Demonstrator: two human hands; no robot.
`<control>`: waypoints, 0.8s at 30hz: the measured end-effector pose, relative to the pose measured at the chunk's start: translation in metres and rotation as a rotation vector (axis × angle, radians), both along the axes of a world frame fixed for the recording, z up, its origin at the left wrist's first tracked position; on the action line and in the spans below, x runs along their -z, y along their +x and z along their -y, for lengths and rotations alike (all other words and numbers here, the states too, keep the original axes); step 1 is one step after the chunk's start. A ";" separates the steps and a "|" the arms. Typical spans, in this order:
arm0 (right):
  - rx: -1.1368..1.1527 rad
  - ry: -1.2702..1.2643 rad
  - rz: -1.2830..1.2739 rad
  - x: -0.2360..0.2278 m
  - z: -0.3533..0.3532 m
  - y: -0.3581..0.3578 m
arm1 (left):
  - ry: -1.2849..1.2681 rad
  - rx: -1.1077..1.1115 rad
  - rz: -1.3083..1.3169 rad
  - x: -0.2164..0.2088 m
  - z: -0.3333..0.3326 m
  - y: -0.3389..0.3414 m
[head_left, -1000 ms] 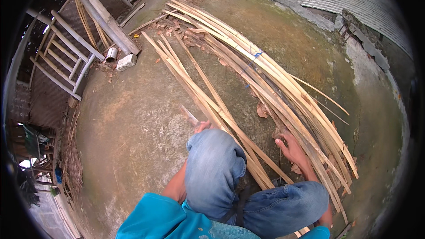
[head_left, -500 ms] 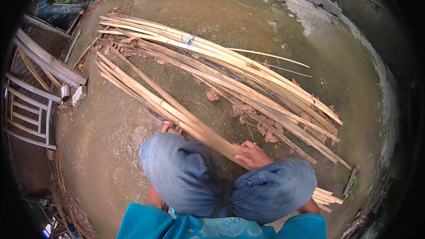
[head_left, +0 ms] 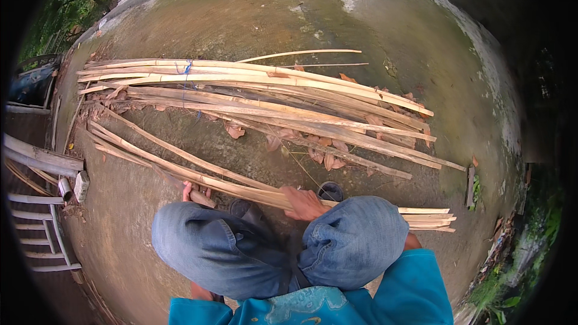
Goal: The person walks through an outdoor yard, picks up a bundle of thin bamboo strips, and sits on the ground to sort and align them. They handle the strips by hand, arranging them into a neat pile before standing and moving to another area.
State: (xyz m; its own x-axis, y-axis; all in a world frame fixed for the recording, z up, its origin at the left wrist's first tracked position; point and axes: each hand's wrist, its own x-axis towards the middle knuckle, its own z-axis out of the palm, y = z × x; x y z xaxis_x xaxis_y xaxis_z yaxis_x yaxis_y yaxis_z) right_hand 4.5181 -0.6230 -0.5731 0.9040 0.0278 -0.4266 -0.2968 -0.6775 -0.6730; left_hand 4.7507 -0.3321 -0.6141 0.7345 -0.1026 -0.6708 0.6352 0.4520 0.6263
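Several long, pale bamboo strips [head_left: 253, 193] lie across in front of my knees, their far ends fanned out at the left. My right hand [head_left: 302, 203] is closed over them from above, between my knees. Beyond my right knee, the strips' right ends [head_left: 428, 219] stick out. Beside the strips, my left hand [head_left: 197, 194] is closed round the wooden handle of what looks like a machete. Its greyish blade [head_left: 168, 176] points up and left along the strips and is partly hidden by them.
A larger pile of bamboo strips [head_left: 271, 77], bound with blue string [head_left: 188, 67], lies farther off on the concrete. Dry leaves [head_left: 330, 159] are scattered under it. At the left are a bamboo frame [head_left: 57, 238], thick poles [head_left: 42, 157] and a pale block [head_left: 81, 186].
My right hand has shifted left along the strips, nearer my left hand. The strips now lie more level across my front, and the whole view has turned. My left hand keeps its hold.
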 end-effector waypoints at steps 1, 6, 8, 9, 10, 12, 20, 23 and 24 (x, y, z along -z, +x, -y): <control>0.001 0.010 0.038 -0.004 0.000 -0.001 | -0.001 -0.069 -0.012 -0.014 0.004 -0.006; -0.056 0.034 -0.022 -0.004 0.013 -0.006 | 0.007 -0.092 -0.015 -0.002 -0.004 -0.008; -0.054 0.061 -0.041 0.003 0.016 -0.008 | 0.000 -0.084 -0.011 0.010 -0.007 -0.008; -0.039 0.065 -0.052 0.000 0.016 -0.007 | 0.001 -0.084 -0.013 0.011 -0.010 -0.011; -0.023 0.069 -0.064 -0.003 0.017 -0.007 | 0.002 -0.088 -0.009 0.014 -0.010 -0.011; -0.008 0.042 0.056 -0.008 0.024 0.000 | 0.002 -0.091 0.005 0.019 -0.015 -0.010; 0.509 -0.552 0.339 0.001 0.139 0.026 | -0.027 -0.089 0.037 0.042 -0.023 -0.010; 0.376 -0.760 0.397 0.011 0.157 0.020 | -0.040 -0.082 0.043 0.048 -0.024 -0.011; 0.369 -0.747 0.354 0.011 0.160 0.022 | -0.038 -0.080 0.049 0.049 -0.026 -0.009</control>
